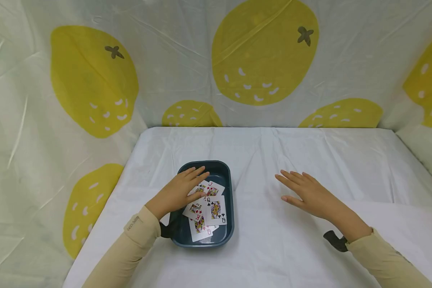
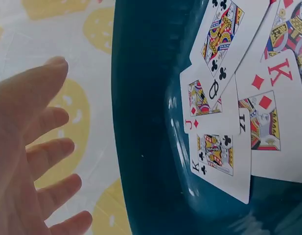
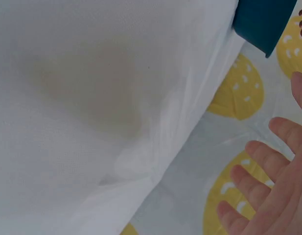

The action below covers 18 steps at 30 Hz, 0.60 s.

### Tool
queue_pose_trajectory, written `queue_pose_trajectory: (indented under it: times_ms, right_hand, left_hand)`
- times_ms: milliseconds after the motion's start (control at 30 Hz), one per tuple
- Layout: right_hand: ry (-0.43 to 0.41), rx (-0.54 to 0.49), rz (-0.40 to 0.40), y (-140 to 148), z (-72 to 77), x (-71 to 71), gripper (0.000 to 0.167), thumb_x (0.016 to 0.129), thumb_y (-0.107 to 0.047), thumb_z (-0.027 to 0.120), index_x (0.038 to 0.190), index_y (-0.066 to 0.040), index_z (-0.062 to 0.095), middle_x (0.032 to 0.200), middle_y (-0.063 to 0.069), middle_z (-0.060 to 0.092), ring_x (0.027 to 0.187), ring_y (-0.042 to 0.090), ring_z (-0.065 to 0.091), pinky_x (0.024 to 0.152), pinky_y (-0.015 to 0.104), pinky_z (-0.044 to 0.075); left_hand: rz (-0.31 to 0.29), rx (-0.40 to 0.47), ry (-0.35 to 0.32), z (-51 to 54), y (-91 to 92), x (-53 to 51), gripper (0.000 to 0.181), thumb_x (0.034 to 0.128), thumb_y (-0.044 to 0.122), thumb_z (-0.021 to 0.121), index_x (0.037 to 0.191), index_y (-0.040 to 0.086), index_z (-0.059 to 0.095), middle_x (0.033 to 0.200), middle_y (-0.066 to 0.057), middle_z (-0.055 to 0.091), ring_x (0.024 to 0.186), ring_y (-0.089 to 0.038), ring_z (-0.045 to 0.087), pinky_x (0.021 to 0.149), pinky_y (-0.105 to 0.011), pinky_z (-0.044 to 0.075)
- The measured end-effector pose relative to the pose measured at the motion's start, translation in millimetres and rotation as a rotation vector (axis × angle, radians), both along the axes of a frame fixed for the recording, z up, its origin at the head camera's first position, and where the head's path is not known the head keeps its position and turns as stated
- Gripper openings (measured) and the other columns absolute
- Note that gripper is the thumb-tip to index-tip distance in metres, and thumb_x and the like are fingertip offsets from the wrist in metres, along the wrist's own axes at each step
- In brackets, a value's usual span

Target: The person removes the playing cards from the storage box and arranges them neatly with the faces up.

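Left hand [image 1: 178,193] hangs over the left side of the tray [image 1: 231,212], fingers extended and spread, gripping nothing; the right hand [image 1: 312,196] is likewise unclenched, held above the right part of the white surface [image 1: 270,240] and well apart from the tray. Behind everything hangs a pale backdrop [image 1: 173,48] printed with big yellow lemons [image 1: 266,52]. White cloth covers the surface, creased toward its far edge. Beige sleeves [image 1: 129,238] cover both forearms. Dark blue and round-cornered, the tray stands left of the middle, its long sides running near to far. Inside it lies a loose, overlapping heap of face-up playing cards — all those readable are court cards. The queen of clubs [image 1: 216,210] is on the right, the king of diamonds [image 1: 194,210] on the left, a red queen [image 1: 199,231] at the near end, and the jack of diamonds [image 1: 216,188] farther back. From the left wrist, the king of clubs [image 2: 217,164] shows partly under that jack.
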State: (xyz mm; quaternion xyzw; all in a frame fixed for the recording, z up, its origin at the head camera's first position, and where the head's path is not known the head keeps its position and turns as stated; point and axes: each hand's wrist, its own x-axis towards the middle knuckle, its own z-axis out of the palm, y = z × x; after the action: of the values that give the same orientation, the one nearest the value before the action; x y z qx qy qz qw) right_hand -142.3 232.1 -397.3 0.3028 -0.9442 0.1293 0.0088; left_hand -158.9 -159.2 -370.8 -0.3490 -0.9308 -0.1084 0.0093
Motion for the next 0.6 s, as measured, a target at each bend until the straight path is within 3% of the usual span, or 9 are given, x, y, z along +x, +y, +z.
queue_pose_trajectory:
  times_ms: [367,600]
  right_hand:
    - [0.000,-0.004,0.004,-3.2,-0.9,1.0,0.062,0.089,-0.045,0.050,0.141,-0.017,0.031,0.141,0.011,0.032,0.126,0.035,0.029,0.104,0.049,0.013]
    - [-0.001,-0.007,0.010,-3.9,-3.9,-0.4,0.062,0.089,-0.047,0.049,0.141,-0.018,0.030,0.141,0.011,0.032,0.127,0.035,0.028,0.104,0.048,0.013]
  left_hand:
    - [0.207,0.061,-0.058,-1.2,-34.6,7.9,0.066,0.0857,0.033,0.061,0.140,0.009,0.031,0.143,-0.013,0.026,0.127,-0.033,0.028,0.100,-0.048,0.028]
    - [0.331,0.074,-0.195,-13.2,-51.2,13.2,0.072,0.0863,0.034,0.059,0.140,0.001,0.026,0.143,-0.019,0.025,0.128,-0.035,0.026,0.100,-0.048,0.026]
